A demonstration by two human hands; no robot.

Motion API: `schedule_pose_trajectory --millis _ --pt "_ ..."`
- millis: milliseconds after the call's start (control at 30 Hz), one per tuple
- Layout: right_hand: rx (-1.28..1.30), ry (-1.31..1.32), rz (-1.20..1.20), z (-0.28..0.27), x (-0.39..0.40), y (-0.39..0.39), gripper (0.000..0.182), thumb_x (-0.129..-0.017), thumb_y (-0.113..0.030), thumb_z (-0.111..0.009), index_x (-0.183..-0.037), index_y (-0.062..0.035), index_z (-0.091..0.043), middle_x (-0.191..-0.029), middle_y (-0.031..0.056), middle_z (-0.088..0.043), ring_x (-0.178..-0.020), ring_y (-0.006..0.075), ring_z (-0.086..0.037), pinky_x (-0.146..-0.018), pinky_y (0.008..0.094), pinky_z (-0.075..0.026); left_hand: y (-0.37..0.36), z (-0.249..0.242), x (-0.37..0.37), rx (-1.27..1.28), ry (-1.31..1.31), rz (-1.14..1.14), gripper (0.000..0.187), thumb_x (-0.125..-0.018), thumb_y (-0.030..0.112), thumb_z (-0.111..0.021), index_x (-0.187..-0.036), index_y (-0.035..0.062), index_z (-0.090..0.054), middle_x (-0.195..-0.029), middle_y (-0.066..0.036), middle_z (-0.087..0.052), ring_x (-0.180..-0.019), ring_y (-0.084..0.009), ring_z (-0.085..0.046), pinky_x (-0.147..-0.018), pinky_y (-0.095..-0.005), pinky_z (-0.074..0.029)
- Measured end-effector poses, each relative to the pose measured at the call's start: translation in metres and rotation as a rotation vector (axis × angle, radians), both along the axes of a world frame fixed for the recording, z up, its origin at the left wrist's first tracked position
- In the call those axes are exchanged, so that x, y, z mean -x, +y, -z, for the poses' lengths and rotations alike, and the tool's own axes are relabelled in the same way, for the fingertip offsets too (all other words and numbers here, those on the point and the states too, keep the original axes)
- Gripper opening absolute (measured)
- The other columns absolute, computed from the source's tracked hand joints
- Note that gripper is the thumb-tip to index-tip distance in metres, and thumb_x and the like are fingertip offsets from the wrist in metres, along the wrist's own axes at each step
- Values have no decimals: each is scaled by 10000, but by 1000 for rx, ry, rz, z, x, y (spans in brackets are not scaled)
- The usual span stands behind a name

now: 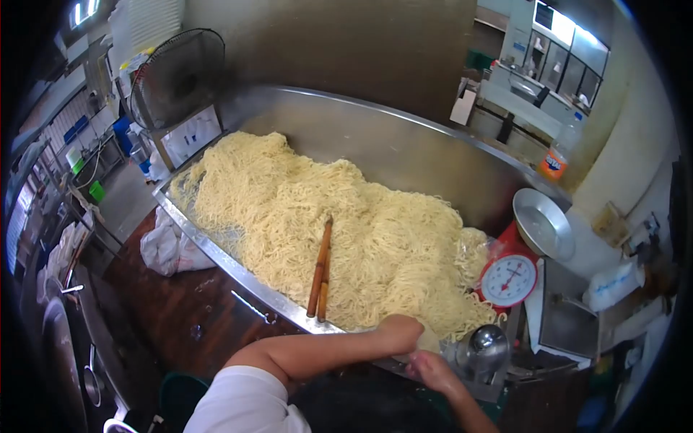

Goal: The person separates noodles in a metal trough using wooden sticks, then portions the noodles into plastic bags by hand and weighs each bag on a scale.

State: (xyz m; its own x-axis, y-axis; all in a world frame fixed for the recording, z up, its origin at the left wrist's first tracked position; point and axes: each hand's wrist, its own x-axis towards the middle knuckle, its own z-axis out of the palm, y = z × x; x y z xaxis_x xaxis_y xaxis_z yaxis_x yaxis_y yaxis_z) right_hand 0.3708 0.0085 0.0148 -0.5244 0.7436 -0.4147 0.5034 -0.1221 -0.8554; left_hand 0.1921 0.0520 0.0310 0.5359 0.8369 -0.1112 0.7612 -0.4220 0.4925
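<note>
A large heap of pale yellow noodles (346,224) fills a long steel trough (244,280). At its near edge, my left hand (401,335) is closed against a pale, bulging plastic bag (429,340); what is inside is hard to make out. Just below and to the right, my right hand (432,369) has its fingers pressed together at the lower end of the same bag. Two long brown wooden sticks (319,278) lean on the noodles with their thick ends at the trough's rim. A shiny metal bowl (488,345) sits right of my hands.
At the trough's right end stands a red dial scale (509,279) with a metal pan (543,224) on top. An orange drink bottle (560,149) is on the far ledge. A fan (177,76) stands at the back left. A white sack (173,242) lies beside the trough.
</note>
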Motion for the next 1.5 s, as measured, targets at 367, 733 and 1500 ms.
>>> schedule_pose_trajectory --millis 367,733,1500 --pt "723 903 886 84 6 46 108 -903 -195 -587 -873 -96 -618 -689 -2 -578 -597 86 -545 -536 201 -420 11 70 -4 -500 -314 -19 313 -722 116 -624 -1034 106 -614 -858 -99 -598 -780 -287 -606 -680 -395 -494" --pt "-150 361 599 57 31 40 447 -874 30 -508 -1313 19 -421 -833 74 -654 -675 109 -607 -598 234 -486 6 30 21 -474 -89 153 313 -771 160 -596 -1079 113 -633 -788 -66 -587 -727 -257 -608 -621 -372 -494" --pt "-702 -46 -61 21 1 57 194 -815 -138 -623 -982 -44 -653 -892 182 -630 -800 359 -615 -701 407 -500 -7 49 3 529 -605 -562 241 -880 298 -597 -920 62 -610 -597 -36 -557 -552 -181 -551 -501 -312 -443"
